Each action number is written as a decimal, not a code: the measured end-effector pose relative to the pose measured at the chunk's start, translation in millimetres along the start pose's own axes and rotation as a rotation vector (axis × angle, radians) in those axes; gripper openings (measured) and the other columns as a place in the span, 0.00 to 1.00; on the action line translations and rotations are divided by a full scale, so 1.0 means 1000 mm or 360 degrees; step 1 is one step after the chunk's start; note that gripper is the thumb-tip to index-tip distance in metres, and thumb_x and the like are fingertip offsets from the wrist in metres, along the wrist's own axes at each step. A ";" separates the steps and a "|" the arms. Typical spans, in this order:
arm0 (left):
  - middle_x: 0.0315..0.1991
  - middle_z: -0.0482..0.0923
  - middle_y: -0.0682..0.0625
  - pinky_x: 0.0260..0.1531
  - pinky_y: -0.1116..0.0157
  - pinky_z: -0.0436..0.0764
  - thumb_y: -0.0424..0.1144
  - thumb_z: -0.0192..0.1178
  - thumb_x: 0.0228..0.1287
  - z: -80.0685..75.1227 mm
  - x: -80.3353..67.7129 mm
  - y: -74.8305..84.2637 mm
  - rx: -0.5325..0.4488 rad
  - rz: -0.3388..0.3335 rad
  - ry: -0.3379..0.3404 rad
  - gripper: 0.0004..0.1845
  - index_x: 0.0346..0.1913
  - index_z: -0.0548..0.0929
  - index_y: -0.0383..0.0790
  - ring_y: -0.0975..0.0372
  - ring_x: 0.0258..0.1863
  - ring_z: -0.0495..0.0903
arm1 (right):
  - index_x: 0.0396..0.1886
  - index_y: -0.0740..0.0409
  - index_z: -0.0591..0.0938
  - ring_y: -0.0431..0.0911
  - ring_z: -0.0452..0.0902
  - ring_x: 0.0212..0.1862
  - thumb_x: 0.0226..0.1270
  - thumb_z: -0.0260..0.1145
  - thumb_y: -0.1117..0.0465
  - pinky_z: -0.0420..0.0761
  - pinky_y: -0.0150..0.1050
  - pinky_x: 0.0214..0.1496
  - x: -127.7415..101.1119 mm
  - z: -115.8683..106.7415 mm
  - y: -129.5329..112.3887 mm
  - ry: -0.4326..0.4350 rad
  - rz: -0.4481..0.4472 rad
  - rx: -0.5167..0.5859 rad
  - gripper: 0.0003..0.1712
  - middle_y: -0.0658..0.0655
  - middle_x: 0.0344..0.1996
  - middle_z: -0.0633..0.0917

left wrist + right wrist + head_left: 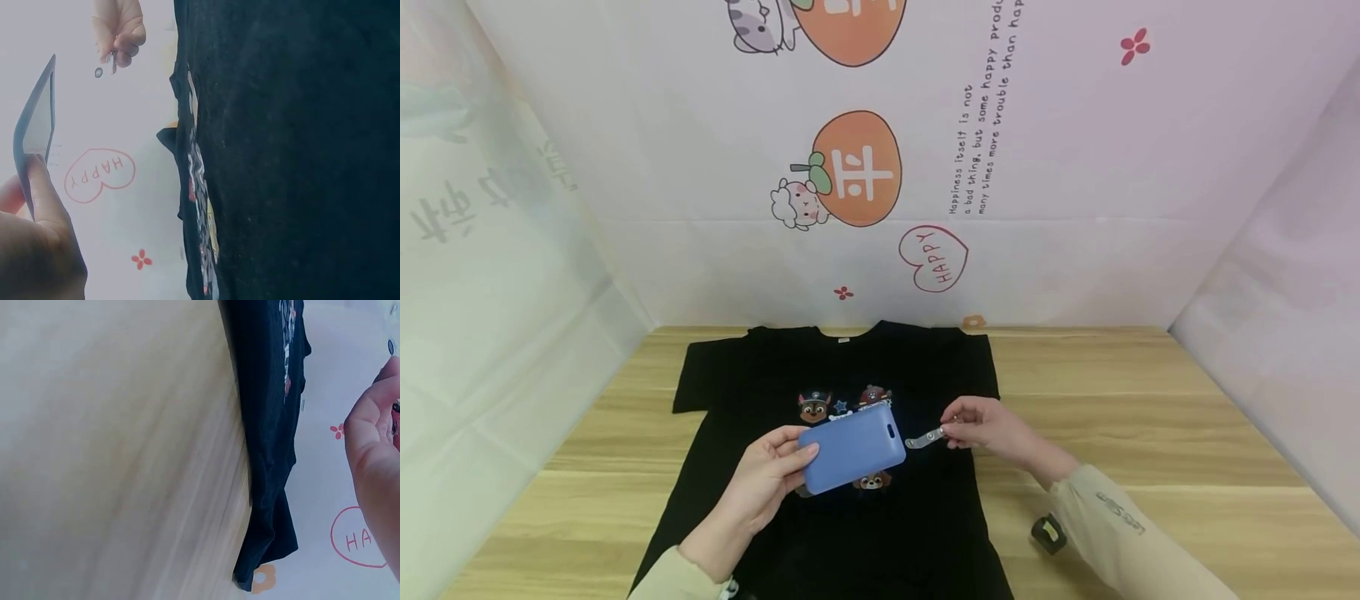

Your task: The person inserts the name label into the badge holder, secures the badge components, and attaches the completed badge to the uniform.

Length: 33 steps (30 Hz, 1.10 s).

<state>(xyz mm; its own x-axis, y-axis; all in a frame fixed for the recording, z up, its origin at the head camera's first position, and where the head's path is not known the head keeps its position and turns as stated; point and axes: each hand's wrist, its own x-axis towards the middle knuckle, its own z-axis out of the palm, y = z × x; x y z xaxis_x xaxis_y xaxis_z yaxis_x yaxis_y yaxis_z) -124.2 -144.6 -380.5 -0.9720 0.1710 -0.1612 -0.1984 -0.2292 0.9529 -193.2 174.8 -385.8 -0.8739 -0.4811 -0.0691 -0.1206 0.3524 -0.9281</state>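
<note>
Left hand point(767, 471): grasping the blue holder point(846, 454) at its left end, thumb laid over the near face and fingers behind. The holder is held up over the black shirt point(925, 542), tilted, its right end higher than its left. A dark slot point(892, 432) lies near that right end.

Right hand point(988, 433): pinching one end of a clear strap point(925, 438) between thumb and fingertips. The strap's free end points to the holder and, in the head view, lies just beside its right edge; the left wrist view shows strap and holder apart. A round snap is visible on the strap. What else the curled fingers cover cannot be told.

The shirt lies spread on the wooden table point(1120, 400), collar toward the printed backdrop point(1075, 158). Cartoon dog heads are printed on its front, partly hidden by the holder. A small black item point(1048, 533) with a yellow patch sits on the table just beside the right sleeve point(1142, 533) of the person.
</note>
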 end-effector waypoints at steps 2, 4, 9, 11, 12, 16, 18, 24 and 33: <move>0.35 0.84 0.53 0.38 0.67 0.83 0.29 0.57 0.65 0.001 0.000 0.000 0.0003 0.0010 -0.0012 0.08 0.45 0.75 0.34 0.65 0.35 0.84 | 0.42 0.68 0.76 0.43 0.79 0.34 0.68 0.61 0.62 0.83 0.39 0.41 -0.001 0.000 0.001 0.0008 0.0017 0.0009 0.12 0.67 0.35 0.82; 0.35 0.85 0.54 0.38 0.67 0.83 0.29 0.57 0.65 0.002 0.000 0.001 0.0003 0.0018 -0.0021 0.07 0.45 0.75 0.35 0.65 0.35 0.84 | 0.42 0.68 0.76 0.42 0.79 0.34 0.68 0.61 0.61 0.83 0.39 0.41 -0.003 0.000 0.001 0.0011 0.0024 0.0019 0.12 0.64 0.34 0.82; 0.34 0.85 0.54 0.38 0.66 0.84 0.27 0.57 0.64 0.005 0.001 0.001 -0.0013 0.0021 -0.0018 0.06 0.43 0.76 0.38 0.65 0.34 0.83 | 0.42 0.70 0.76 0.42 0.78 0.34 0.69 0.60 0.60 0.82 0.36 0.41 -0.006 -0.001 0.003 0.0011 0.0039 0.0095 0.14 0.58 0.33 0.82; 0.33 0.84 0.55 0.38 0.66 0.84 0.27 0.57 0.64 0.007 0.001 0.001 -0.0018 0.0021 -0.0019 0.07 0.42 0.76 0.39 0.65 0.34 0.83 | 0.43 0.71 0.75 0.41 0.78 0.34 0.69 0.60 0.60 0.81 0.35 0.40 -0.008 -0.001 0.004 0.0013 0.0044 0.0133 0.15 0.56 0.33 0.82; 0.33 0.84 0.55 0.38 0.66 0.84 0.27 0.57 0.64 0.008 0.001 0.001 -0.0021 0.0023 -0.0022 0.07 0.42 0.76 0.39 0.65 0.33 0.83 | 0.43 0.71 0.75 0.41 0.78 0.34 0.69 0.60 0.60 0.81 0.35 0.40 -0.008 -0.001 0.004 0.0016 0.0042 0.0145 0.15 0.56 0.33 0.81; 0.33 0.84 0.55 0.38 0.67 0.84 0.27 0.57 0.64 0.011 0.003 0.000 -0.0030 0.0030 -0.0050 0.07 0.43 0.76 0.39 0.66 0.33 0.83 | 0.43 0.71 0.74 0.40 0.77 0.34 0.69 0.59 0.60 0.81 0.34 0.40 -0.010 -0.001 0.006 0.0023 0.0020 0.0180 0.15 0.53 0.32 0.80; 0.33 0.84 0.55 0.38 0.67 0.84 0.27 0.56 0.64 0.012 0.004 0.000 -0.0040 0.0035 -0.0066 0.07 0.43 0.76 0.39 0.66 0.33 0.83 | 0.42 0.70 0.75 0.40 0.76 0.33 0.69 0.60 0.60 0.81 0.33 0.39 -0.011 -0.001 0.006 0.0028 0.0000 0.0216 0.14 0.52 0.32 0.80; 0.32 0.84 0.55 0.37 0.68 0.83 0.27 0.56 0.64 0.015 0.007 0.000 -0.0056 0.0051 -0.0100 0.07 0.43 0.75 0.38 0.66 0.32 0.83 | 0.37 0.57 0.78 0.37 0.75 0.33 0.69 0.60 0.61 0.80 0.29 0.39 -0.014 -0.001 0.003 0.0018 -0.0079 0.0375 0.04 0.49 0.31 0.80; 0.33 0.84 0.56 0.36 0.68 0.83 0.26 0.56 0.64 0.020 0.005 0.002 -0.0069 0.0048 -0.0128 0.07 0.43 0.74 0.38 0.66 0.33 0.83 | 0.35 0.47 0.78 0.34 0.76 0.35 0.70 0.58 0.62 0.79 0.26 0.40 -0.015 0.000 0.004 -0.0054 -0.0142 0.0559 0.05 0.46 0.32 0.80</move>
<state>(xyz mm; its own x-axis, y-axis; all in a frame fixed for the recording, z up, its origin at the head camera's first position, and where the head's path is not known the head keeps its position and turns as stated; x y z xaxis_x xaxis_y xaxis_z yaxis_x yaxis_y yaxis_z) -127.0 -124.9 -374.2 -0.9647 0.2397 -0.1095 -0.1759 -0.2762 0.9449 -180.4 183.5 -388.6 -0.8503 -0.5261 0.0109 -0.0211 0.0134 -0.9997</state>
